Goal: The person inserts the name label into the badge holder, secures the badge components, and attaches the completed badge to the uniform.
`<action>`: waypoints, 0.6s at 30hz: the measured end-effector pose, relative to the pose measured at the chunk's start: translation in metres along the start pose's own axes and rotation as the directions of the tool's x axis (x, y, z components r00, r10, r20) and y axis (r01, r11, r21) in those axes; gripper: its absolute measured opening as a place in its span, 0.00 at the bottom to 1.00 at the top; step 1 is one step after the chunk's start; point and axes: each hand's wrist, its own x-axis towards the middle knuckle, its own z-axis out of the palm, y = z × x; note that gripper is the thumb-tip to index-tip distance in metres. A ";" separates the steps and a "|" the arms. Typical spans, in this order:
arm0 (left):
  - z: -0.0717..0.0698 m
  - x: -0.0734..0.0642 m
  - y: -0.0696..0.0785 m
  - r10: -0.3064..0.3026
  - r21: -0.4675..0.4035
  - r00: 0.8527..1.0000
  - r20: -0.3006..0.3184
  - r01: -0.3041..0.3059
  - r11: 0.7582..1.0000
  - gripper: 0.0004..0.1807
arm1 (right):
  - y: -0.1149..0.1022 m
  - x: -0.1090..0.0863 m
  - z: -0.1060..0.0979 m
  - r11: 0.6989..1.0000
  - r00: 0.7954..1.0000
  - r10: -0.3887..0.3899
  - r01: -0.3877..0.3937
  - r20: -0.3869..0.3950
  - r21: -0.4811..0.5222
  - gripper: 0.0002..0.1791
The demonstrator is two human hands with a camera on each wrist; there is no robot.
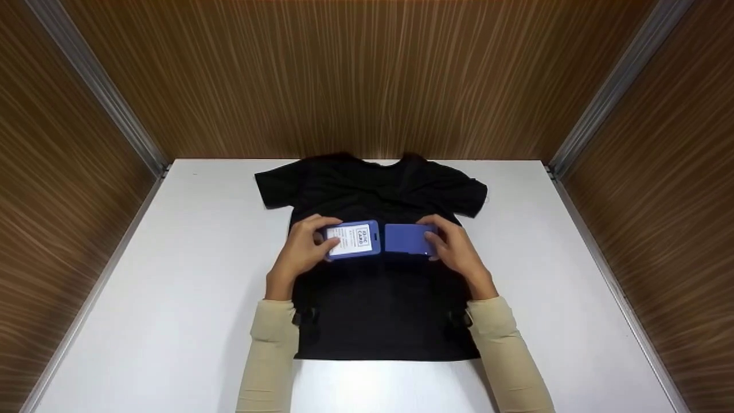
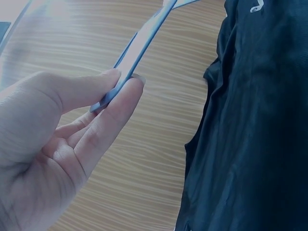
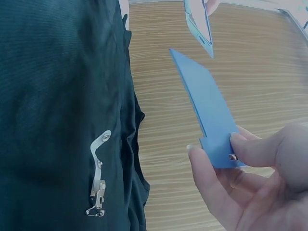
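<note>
My left hand (image 1: 301, 246) pinches the outer end of a blue ID card holder (image 1: 376, 244) between thumb and fingers. A white printed card (image 1: 355, 235) shows on the holder's face. Across a narrow gap, my right hand (image 1: 459, 252) pinches a plain blue cover (image 1: 403, 238) by its outer end. The right wrist view shows this cover (image 3: 207, 101) tilted, with a small notch along one side. Beneath both hands a black T-shirt (image 1: 378, 310) lies spread out, and a badge strap with a metal clip (image 3: 98, 168) rests on it in the right wrist view.
The T-shirt lies on a white table (image 1: 189, 275), its collar towards the back edge. Brown wood-grain panels (image 1: 367, 80) stand behind and at both sides, with grey metal strips (image 1: 103, 86) along their corners.
</note>
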 end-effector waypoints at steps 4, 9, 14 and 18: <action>0.001 0.000 0.000 0.008 -0.003 1.000 0.003 -0.008 1.000 0.19 | 0.000 0.000 -0.002 1.000 1.000 -0.011 0.011 -0.022 0.006 0.14; 0.003 0.001 0.002 0.012 -0.007 1.000 0.013 -0.012 1.000 0.18 | -0.002 0.000 -0.004 1.000 0.999 -0.011 0.012 -0.041 0.013 0.14; 0.006 0.001 0.004 0.007 -0.001 1.000 0.024 -0.007 1.000 0.18 | -0.005 0.000 -0.002 1.000 0.998 -0.008 0.009 -0.059 0.018 0.14; 0.008 0.001 0.005 0.004 0.009 0.999 0.035 -0.004 1.000 0.17 | -0.014 -0.002 -0.002 1.000 0.999 -0.008 0.009 -0.050 0.016 0.14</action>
